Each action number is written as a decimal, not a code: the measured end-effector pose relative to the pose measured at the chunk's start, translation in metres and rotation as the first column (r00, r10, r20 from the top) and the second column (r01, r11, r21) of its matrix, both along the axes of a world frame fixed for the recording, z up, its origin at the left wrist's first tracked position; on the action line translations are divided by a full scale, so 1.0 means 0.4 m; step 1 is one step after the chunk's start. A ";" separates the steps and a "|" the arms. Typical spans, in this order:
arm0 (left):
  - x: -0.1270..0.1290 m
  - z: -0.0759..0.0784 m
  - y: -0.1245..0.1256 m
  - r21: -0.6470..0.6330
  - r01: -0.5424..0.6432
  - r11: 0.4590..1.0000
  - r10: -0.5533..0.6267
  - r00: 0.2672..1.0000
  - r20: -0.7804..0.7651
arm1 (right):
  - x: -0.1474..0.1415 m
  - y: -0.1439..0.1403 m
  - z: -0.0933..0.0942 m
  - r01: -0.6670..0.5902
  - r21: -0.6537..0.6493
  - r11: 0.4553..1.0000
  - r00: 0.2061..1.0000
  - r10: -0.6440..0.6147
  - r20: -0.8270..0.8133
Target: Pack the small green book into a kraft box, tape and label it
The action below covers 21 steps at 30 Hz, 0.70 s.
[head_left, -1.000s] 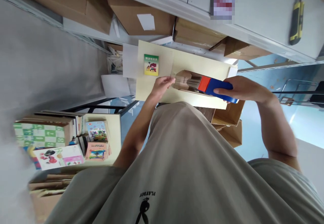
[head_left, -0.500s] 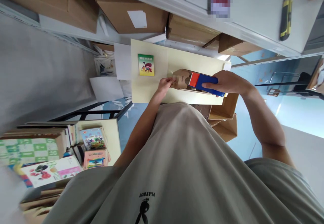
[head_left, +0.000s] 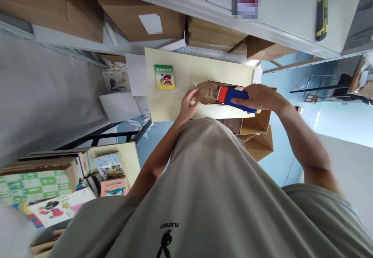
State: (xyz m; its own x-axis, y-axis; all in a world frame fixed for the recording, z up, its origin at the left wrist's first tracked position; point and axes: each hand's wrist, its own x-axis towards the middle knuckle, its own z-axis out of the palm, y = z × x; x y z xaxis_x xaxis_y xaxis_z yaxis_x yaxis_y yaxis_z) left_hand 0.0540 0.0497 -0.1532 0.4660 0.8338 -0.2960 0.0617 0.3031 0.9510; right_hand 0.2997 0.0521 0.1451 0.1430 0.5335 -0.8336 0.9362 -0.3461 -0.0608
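My right hand (head_left: 259,98) grips the blue handle of a red and blue tape dispenser (head_left: 233,96), which rests on a small brown cardboard box (head_left: 207,91). The box lies on a pale yellow table (head_left: 175,106). My left hand (head_left: 189,103) is at the box's left end, fingers spread and touching its side. A small green and yellow booklet (head_left: 164,77) lies on the table to the left of the box.
Cardboard boxes (head_left: 140,17) fill a grey shelf behind the table. A yellow and black utility knife (head_left: 321,11) lies on a white surface at top right. Open cartons (head_left: 256,133) stand below the table. Stacks of children's books (head_left: 58,184) sit at lower left.
The tape dispenser has slid left along the box with my right hand. My left hand has let go of the tape end and now lies open against the box's left end.
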 end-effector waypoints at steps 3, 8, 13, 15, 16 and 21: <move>-0.003 0.056 -0.025 0.118 0.161 0.980 -0.166 0.986 0.034 | -0.007 -0.003 0.006 -0.004 0.028 1.000 1.000 0.004 -0.016; 0.019 0.126 0.019 0.184 0.283 0.941 -0.251 0.951 -0.179 | -0.038 -0.004 0.019 -0.058 0.016 0.998 0.997 0.057 0.053; 0.035 0.172 0.104 0.265 0.485 0.833 -0.406 0.862 -0.304 | -0.069 0.001 0.027 -0.080 0.033 0.996 0.993 0.076 0.091; 0.043 0.181 0.117 0.296 0.525 0.798 -0.431 0.840 -0.330 | -0.076 0.005 0.023 -0.055 0.067 0.996 0.997 0.051 0.061; 0.049 0.181 0.119 0.306 0.536 0.787 -0.436 0.833 -0.340 | -0.079 0.007 0.020 -0.046 0.088 0.995 0.998 0.042 0.042; 0.089 0.150 0.095 0.284 0.518 0.807 -0.414 0.839 -0.353 | -0.104 0.021 0.008 -0.051 0.149 0.988 0.999 0.051 0.003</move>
State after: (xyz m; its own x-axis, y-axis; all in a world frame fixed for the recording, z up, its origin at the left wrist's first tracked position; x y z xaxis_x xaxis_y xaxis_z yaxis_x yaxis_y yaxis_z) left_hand 0.0896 0.0879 -0.0930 0.7732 0.6046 -0.1915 0.3676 -0.1812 0.9122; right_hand 0.2579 0.0604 0.1483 0.1115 0.6580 -0.7447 0.9524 -0.2846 -0.1088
